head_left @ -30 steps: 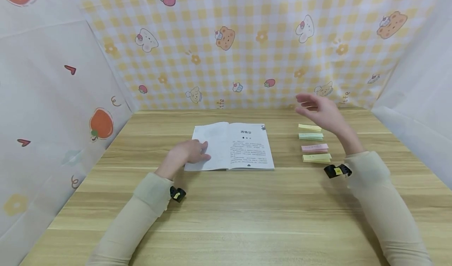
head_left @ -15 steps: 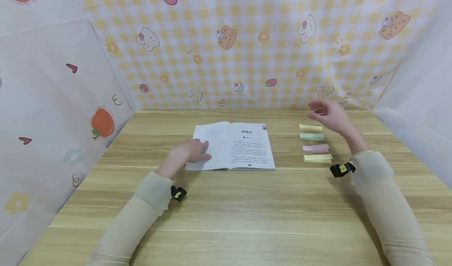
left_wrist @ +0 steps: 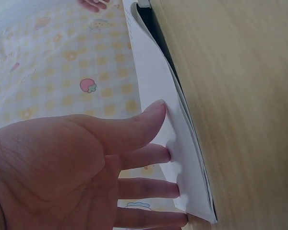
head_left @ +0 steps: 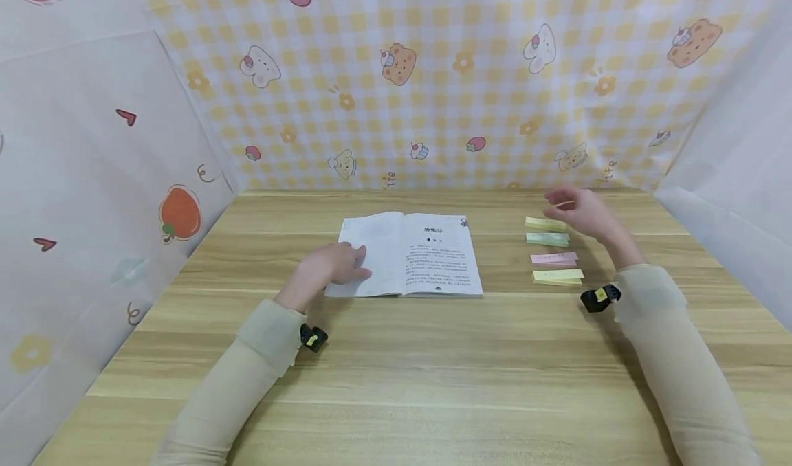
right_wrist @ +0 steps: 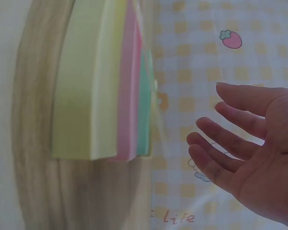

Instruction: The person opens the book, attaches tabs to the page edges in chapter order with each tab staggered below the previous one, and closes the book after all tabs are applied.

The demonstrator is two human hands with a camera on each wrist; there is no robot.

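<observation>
An open book (head_left: 439,263) lies on the wooden table, its printed right page and mostly blank left page facing up. My left hand (head_left: 331,265) rests on the left page; in the left wrist view its straight, spread fingertips touch the page (left_wrist: 156,81) near the book's edge. To the book's right, four-coloured strips stand out as a column of sticky note pads: a far yellow pad (head_left: 544,223), a green pad (head_left: 547,239), a pink pad (head_left: 553,259) and a near yellow pad (head_left: 557,276). Above the far yellow pad hovers my right hand (head_left: 588,213), fingers loosely bent and holding nothing.
A yellow checked cloth (head_left: 458,95) with cartoon prints hangs along the table's back edge. White cloth (head_left: 93,177) covers the left side, with more on the right. Each wrist carries a small black camera (head_left: 597,299).
My right hand has moved right and lowered toward the far yellow pad. The left hand stays on the page, and the view has shifted slightly.
</observation>
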